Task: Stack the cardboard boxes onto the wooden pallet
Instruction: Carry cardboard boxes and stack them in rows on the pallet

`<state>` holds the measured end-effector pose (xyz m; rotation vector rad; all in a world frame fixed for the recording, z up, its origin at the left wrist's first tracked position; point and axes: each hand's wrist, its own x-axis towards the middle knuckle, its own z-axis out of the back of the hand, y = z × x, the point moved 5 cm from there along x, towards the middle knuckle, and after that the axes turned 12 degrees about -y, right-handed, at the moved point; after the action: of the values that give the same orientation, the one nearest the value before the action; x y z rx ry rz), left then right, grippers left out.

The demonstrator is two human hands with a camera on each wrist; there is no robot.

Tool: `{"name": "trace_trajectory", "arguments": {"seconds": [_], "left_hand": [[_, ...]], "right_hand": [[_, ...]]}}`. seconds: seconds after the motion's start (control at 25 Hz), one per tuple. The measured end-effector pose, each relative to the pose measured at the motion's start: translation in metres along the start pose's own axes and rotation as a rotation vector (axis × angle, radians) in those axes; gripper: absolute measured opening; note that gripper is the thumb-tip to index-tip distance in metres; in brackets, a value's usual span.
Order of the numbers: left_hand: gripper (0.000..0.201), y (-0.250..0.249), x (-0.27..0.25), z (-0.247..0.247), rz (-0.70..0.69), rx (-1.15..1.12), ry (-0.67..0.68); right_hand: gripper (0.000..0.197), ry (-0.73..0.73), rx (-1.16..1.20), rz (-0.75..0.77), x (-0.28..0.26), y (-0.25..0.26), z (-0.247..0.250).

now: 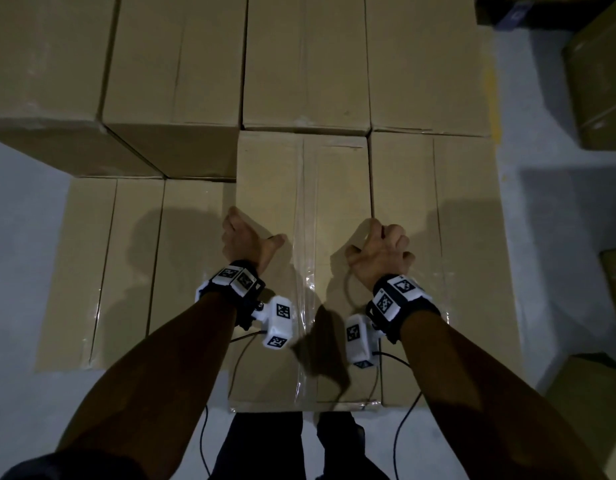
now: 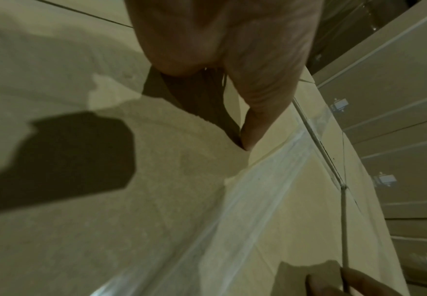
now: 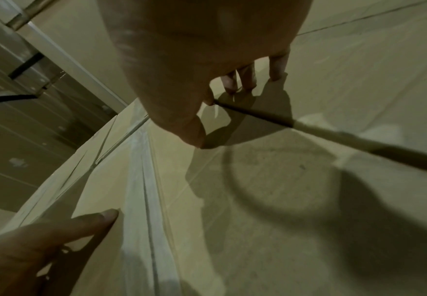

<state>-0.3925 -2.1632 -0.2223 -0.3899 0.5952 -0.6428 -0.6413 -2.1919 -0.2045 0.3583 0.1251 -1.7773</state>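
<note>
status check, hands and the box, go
Left hand fingers over the middle box's left edge, thumb on top. Right hand fingers curled at its right edge, against the neighbouring box. Pallet not visible.

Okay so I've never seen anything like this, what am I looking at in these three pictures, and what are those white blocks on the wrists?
A person is stacking cardboard boxes, filmed by three cameras they wear. The big picture comes from a head camera looking down at both arms. The white blocks with black square patterns are the wrist cameras, and the other two pictures come from those, looking along each hand.

Both hands are on one taped box in front of the person. The left hand grips its left edge, fingers curled over the side and thumb on top. The right hand curls its fingers into the seam at the right edge, against the neighbouring box. More boxes are packed behind, some higher. No pallet shows; the boxes hide whatever is below.
</note>
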Motion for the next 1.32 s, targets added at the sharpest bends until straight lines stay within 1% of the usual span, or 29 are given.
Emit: {"name": "trace_trajectory", "arguments": {"seconds": [0.16,0.44,0.72,0.96,1.12,1.24,1.32], "left_hand": [[0.116,-0.001,-0.001,-0.001,-0.013,-0.037,-0.037],[0.110,-0.001,0.002,-0.002,-0.021,-0.054,-0.096],[0.107,-0.004,-0.001,0.000,-0.031,-0.054,-0.109],[0.112,-0.007,-0.001,-0.001,-0.035,-0.016,-0.072],[0.112,-0.005,0.002,-0.004,-0.039,0.063,0.004],[0.110,-0.003,-0.001,-0.005,-0.094,0.130,0.033],[0.105,-0.004,-0.005,-0.003,-0.176,0.234,0.022]], "right_hand": [[0.061,0.020,0.081,-0.035,0.002,-0.003,0.002],[0.069,-0.009,0.062,-0.004,0.000,-0.005,0.000],[0.067,0.001,0.053,0.003,-0.002,-0.004,0.000],[0.069,0.012,0.050,0.003,0.000,-0.005,-0.001],[0.071,-0.022,0.015,0.024,-0.002,-0.005,-0.002],[0.074,0.004,-0.019,0.072,-0.006,-0.009,-0.005],[0.077,0.039,-0.046,0.124,-0.010,-0.011,-0.007]]}}
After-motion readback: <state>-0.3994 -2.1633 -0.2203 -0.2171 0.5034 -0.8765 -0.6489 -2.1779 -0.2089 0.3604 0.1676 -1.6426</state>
